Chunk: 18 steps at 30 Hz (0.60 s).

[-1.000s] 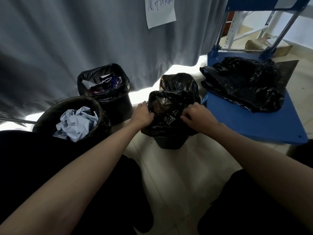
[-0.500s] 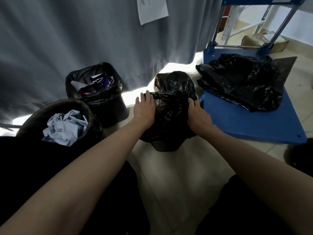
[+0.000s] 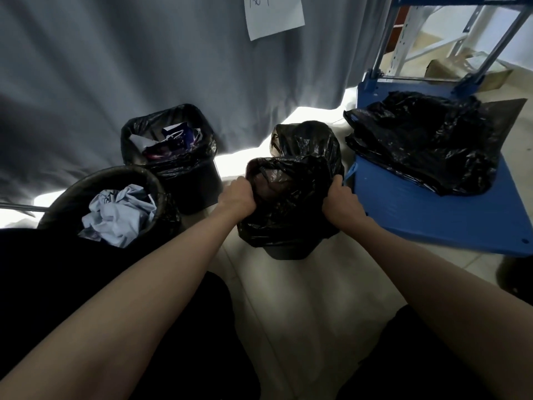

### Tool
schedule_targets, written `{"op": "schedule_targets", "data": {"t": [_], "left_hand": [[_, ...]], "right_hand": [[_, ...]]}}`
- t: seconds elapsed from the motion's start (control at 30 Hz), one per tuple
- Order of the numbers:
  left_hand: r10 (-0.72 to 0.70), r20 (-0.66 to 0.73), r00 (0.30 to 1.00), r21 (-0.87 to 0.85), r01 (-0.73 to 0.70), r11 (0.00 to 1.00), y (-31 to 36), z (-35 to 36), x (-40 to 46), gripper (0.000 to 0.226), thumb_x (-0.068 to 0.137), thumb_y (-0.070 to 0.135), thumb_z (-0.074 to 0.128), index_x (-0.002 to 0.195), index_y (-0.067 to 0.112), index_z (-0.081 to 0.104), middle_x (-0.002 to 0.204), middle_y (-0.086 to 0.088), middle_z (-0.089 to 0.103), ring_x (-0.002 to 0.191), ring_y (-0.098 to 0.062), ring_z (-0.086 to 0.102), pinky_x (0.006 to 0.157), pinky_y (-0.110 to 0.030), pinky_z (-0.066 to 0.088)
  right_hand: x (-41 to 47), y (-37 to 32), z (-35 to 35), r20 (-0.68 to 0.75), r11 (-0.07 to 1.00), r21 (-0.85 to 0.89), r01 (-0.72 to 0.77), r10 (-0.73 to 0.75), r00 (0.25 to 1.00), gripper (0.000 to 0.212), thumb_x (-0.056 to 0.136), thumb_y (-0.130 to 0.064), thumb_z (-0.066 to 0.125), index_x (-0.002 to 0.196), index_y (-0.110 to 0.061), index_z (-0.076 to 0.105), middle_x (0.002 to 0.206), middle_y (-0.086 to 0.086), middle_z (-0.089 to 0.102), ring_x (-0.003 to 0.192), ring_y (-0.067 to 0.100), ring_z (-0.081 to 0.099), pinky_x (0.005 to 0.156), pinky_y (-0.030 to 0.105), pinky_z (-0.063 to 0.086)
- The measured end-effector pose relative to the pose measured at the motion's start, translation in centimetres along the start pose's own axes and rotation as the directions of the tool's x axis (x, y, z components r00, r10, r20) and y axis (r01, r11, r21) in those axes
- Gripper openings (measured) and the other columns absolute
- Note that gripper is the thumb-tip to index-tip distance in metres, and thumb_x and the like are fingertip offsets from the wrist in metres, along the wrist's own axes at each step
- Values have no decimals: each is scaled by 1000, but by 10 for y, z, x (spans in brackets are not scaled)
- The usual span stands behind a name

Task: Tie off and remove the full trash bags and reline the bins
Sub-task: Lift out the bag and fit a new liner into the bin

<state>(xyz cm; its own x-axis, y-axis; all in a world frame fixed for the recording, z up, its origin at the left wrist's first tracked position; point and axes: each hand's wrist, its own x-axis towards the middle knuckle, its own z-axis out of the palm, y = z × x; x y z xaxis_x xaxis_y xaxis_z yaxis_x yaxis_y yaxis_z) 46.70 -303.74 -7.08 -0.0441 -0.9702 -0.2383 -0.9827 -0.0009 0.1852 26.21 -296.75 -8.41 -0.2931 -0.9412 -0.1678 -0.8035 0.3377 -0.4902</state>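
A small dark bin stands on the floor in the middle, draped with a black liner bag. My left hand grips the bag's left edge and my right hand grips its right edge, stretching the opening over the rim. Behind it sits a tied black trash bag. A square bin with a black liner holds mixed trash. A round bin at the left holds crumpled pale paper.
A blue platform cart stands at the right with a heap of black bags on it. A grey curtain hangs behind the bins. My dark trouser legs fill the lower corners; pale floor tiles lie between.
My hands went from lying flat on the bag's sides to gripping its edges, pulling them apart and down over the bin rim. The view shifted slightly.
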Motion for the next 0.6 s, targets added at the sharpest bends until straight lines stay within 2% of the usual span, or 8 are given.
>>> {"op": "schedule_targets", "data": {"t": [0.13,0.27,0.37,0.47,0.6], "left_hand": [[-7,-11,1000,-66,6,998,3,3,-4,38,87,10,58,123,4,49,125,-17,58,117,-37,56,88,-39,48],[-5,-13,1000,-95,4,995,0,1,-6,36,87,8,57,122,3,49,124,-18,58,116,-37,56,87,-38,47],[-4,-8,1000,-95,3,995,-5,0,-7,37,87,8,56,123,4,48,125,-18,57,116,-37,55,88,-39,47],[-22,-10,1000,-95,21,995,-11,-3,-11,41,88,10,56,127,4,45,128,-17,55,119,-38,53,91,-40,46],[-55,-18,998,-74,53,996,-25,-12,-18,48,87,10,59,131,5,41,130,-17,52,121,-39,51,93,-42,45]], "right_hand": [[0,-5,0,0,1000,22,-17,17,1000,14,95,-6,41,107,-10,35,98,18,52,90,38,55,71,43,42],[-2,-8,-1,60,999,-11,-37,37,997,23,94,-4,48,112,-6,36,108,22,56,98,42,57,77,47,47],[-7,-9,2,87,1000,-14,-18,19,996,28,90,-2,52,112,-6,35,107,22,57,97,42,59,74,46,46],[-11,-13,6,51,1000,-11,17,-16,999,26,90,-3,49,110,-10,34,103,21,58,93,41,59,69,42,43],[-13,-25,9,40,997,39,71,-73,997,26,90,-5,45,110,-13,31,103,23,58,97,43,57,74,45,46]]}}
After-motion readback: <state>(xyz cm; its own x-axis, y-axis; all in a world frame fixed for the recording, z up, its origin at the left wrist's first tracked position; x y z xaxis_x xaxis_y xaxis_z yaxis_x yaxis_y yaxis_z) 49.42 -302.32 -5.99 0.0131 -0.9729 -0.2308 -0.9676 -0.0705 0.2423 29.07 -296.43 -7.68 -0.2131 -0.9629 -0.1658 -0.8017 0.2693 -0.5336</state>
